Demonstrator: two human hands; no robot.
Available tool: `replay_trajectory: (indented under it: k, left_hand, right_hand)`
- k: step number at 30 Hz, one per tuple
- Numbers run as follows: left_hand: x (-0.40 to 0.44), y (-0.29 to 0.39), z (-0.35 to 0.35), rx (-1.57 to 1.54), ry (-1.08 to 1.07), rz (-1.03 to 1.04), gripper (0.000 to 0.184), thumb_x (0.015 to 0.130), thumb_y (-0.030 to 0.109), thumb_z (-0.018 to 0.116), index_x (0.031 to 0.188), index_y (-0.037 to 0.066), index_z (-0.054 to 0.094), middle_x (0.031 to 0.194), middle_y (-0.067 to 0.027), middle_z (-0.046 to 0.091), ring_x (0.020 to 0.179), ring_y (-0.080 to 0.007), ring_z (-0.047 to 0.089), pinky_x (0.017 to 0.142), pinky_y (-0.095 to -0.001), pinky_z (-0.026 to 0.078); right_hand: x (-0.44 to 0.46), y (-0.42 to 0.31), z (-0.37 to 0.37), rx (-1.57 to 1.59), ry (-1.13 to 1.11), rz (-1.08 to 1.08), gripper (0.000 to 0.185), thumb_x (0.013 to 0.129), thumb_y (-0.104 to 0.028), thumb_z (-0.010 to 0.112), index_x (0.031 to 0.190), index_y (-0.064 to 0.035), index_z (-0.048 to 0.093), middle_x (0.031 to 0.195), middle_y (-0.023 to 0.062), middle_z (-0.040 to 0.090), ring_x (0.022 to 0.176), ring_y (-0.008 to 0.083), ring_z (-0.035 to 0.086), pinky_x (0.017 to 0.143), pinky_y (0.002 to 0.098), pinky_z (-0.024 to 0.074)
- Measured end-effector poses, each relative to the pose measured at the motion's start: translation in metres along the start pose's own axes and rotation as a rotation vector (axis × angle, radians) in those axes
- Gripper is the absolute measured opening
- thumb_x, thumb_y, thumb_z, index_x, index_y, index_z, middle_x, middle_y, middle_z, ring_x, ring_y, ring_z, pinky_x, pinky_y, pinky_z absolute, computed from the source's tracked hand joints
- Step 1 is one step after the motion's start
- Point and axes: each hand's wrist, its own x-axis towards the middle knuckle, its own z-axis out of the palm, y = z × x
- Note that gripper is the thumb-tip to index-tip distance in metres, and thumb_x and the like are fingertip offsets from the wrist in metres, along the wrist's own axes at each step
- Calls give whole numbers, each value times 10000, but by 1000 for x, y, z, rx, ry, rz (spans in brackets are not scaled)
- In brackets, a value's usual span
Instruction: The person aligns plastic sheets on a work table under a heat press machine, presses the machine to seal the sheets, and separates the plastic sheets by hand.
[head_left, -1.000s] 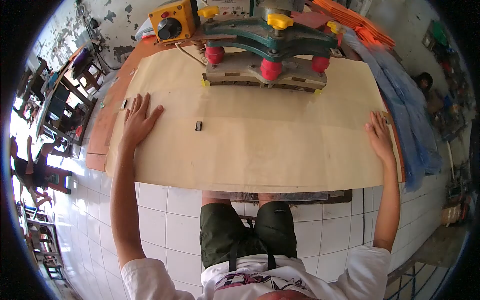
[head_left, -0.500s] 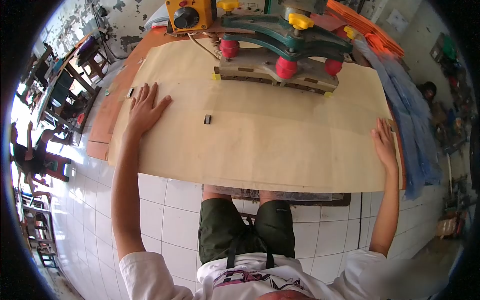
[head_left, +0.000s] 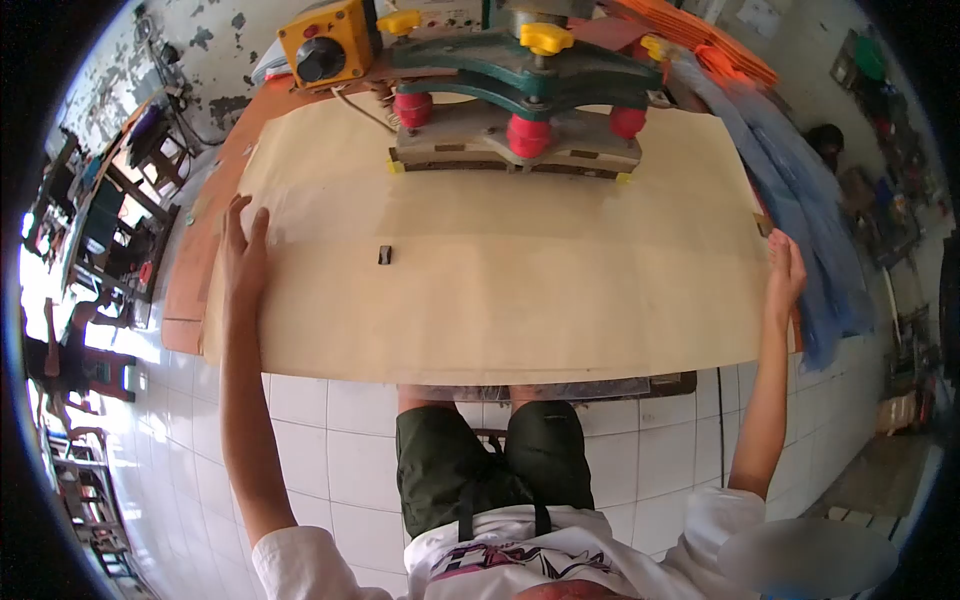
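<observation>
A: What's closest?

B: The green shorts [head_left: 545, 455], with the near edge of a wide tan sheet [head_left: 500, 320] just beyond them. That sheet covers most of the table [head_left: 183, 312].

A: And the hands?

B: The left grip [head_left: 245, 255] is at the sheet's left side, thumb and fingers apart, with nothing visible between them. The right grip [head_left: 786, 270] is at the right edge, fingers curled in; I can't tell whether it holds anything. Blue plastic [head_left: 815, 250] hangs just beside it.

A: Further in?

B: A small dark piece [head_left: 385, 255] lies on the sheet, left of centre.

A: How far along does it look?

B: The sheet is spread out, its far part under the press head [head_left: 515, 158]. I can't tell whether they touch. No finished mark is clear on the sheet, so what remains can't be judged.

A: Farthest back?

B: A yellow control box [head_left: 345, 40] and an orange stack [head_left: 705, 40].
</observation>
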Motion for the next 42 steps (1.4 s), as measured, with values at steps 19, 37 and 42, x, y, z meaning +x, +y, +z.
replay_trajectory:
  k: [19, 37, 42]
  left_hand:
    - [5, -6, -1, -36, 143, 146, 174, 843, 124, 640, 930, 11, 540, 953, -92, 571, 991, -238, 553, 942, -386, 425]
    - [-4, 17, 0, -84, 117, 156, 171, 871, 66, 623, 794, 7, 483, 755, -50, 507, 734, -136, 515, 793, -312, 503]
    - [-2, 15, -3, -36, 98, 142, 169, 870, 70, 627, 793, 11, 488, 765, -47, 517, 745, -134, 524, 795, -313, 500]
  right_hand:
    - [-5, -18, -1, -21, 129, 13, 235, 934, -220, 526, 924, -40, 678, 599, -15, 516, 505, 62, 470, 470, 230, 398]
    - [-7, -21, -3, -24, 171, -20, 281, 940, -274, 538, 968, -30, 674, 787, -2, 637, 584, 40, 488, 491, 212, 394]
    - [-11, -40, 0, 5, 221, 17, 270, 943, -253, 539, 964, -24, 681, 590, -34, 491, 491, 39, 410, 465, 213, 334]
